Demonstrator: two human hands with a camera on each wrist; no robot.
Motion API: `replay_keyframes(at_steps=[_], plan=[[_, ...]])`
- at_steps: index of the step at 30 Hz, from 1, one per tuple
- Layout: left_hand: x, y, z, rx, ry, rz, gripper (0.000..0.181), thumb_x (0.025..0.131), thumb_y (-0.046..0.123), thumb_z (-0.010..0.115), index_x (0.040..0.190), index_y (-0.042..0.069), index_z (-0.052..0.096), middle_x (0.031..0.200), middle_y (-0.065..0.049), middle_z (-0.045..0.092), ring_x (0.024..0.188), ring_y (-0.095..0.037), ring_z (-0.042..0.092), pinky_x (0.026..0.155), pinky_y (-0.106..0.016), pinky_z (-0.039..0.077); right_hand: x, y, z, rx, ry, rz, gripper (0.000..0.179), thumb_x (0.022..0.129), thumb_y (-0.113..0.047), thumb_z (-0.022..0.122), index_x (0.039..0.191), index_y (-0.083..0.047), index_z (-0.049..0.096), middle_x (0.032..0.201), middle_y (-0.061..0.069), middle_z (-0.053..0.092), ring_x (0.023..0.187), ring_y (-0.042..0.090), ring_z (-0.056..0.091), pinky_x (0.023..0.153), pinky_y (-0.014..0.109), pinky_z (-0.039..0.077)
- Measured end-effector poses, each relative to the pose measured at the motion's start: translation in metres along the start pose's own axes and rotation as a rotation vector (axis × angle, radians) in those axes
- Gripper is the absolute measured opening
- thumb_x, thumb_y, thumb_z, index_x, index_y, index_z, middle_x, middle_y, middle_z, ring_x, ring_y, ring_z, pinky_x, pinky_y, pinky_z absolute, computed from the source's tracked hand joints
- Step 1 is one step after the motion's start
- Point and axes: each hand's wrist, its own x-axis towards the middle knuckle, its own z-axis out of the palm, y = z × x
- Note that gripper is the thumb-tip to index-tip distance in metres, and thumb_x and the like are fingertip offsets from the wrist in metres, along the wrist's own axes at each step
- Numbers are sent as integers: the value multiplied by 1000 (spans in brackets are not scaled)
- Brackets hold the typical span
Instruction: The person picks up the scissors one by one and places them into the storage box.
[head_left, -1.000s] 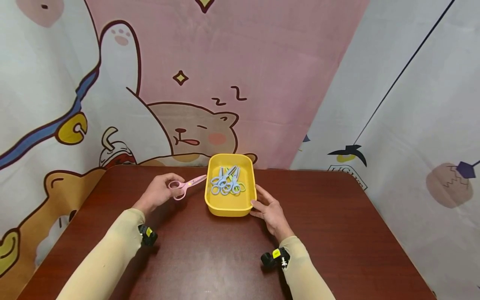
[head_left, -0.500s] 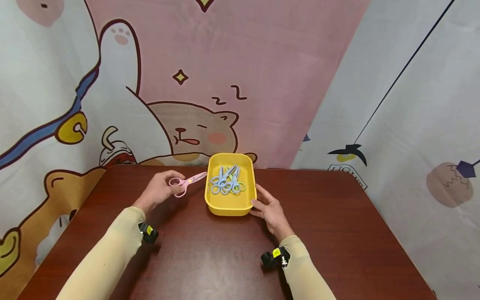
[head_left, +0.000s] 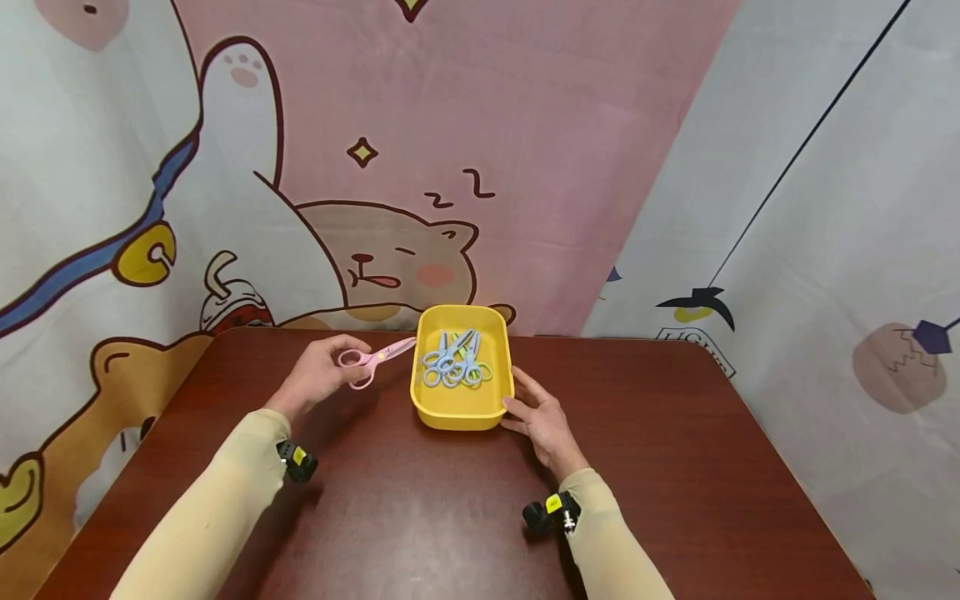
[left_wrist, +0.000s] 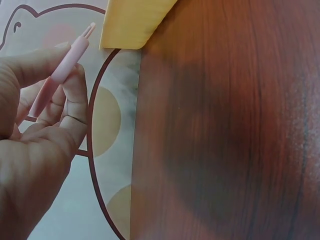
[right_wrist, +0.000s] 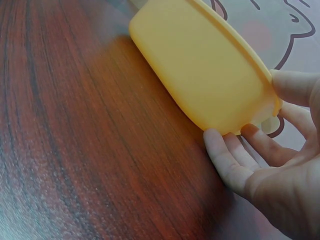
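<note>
My left hand (head_left: 318, 375) pinches a pair of pink scissors (head_left: 367, 358) by the handle loops. The blades point right, their tips by the left rim of a yellow tray (head_left: 457, 408). In the left wrist view the pink scissors (left_wrist: 67, 65) appear edge-on between thumb and fingers. Inside the tray lies a pile of blue scissors (head_left: 450, 358) with a green pair (head_left: 484, 372) partly under them. My right hand (head_left: 543, 429) grips the tray's near right corner. The right wrist view shows its thumb at the rim and fingers against the lower side of the yellow tray (right_wrist: 200, 65).
A dark reddish-brown table (head_left: 435, 517) carries the tray near its back edge. Behind it hangs a cartoon-printed cloth (head_left: 555, 183). Each wrist wears a small black camera, one on the left (head_left: 298, 461) and one on the right (head_left: 551, 512).
The pink scissors have risen slightly, with their tips now nearer the tray's left rim. The right hand and the tray stay about where they were.
</note>
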Motion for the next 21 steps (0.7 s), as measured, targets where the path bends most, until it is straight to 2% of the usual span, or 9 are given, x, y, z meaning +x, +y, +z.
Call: replay_keyframes(at_steps=[6, 15, 21], plan=[[0, 2, 2, 6, 1, 19, 36, 88, 7, 81, 122, 0, 70, 107, -19, 70, 86, -24, 63, 77, -39, 57, 0, 1, 0, -1, 7, -5, 63, 102, -5, 62, 160, -18, 41, 153, 23, 45, 126, 42, 60, 99, 53, 54], [0, 9, 3, -14, -10, 21, 35, 88, 7, 82, 121, 2, 71, 108, -19, 70, 86, -24, 63, 78, -42, 57, 1, 2, -1, -1, 2, -7, 62, 103, -5, 61, 160, -19, 41, 154, 22, 45, 126, 41, 60, 99, 53, 54], [0, 13, 4, -23, -12, 36, 38, 88, 6, 82, 123, -2, 69, 106, -17, 70, 87, -24, 62, 73, -34, 55, 0, 0, 0, 7, 2, -10, 63, 102, -6, 63, 160, -19, 41, 154, 21, 45, 124, 39, 62, 98, 52, 55]])
